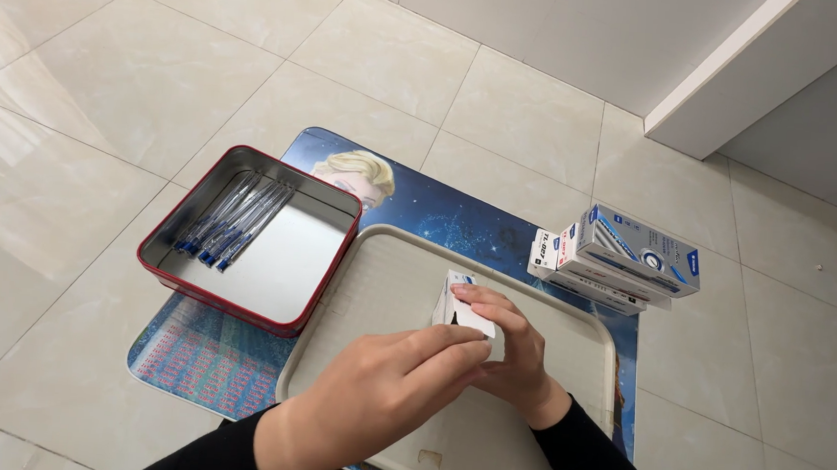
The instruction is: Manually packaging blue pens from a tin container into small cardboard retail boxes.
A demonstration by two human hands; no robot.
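Both my left hand (383, 385) and right hand (513, 355) have fingers closed around the small white pen box (460, 307) above the beige tray (377, 271); a careless pull risks spilling pens short of the red-rimmed tin (237, 306).

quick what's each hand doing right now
Left hand: closed on the small white box, over the beige tray.
Right hand: closed on the same small white box from the other side.
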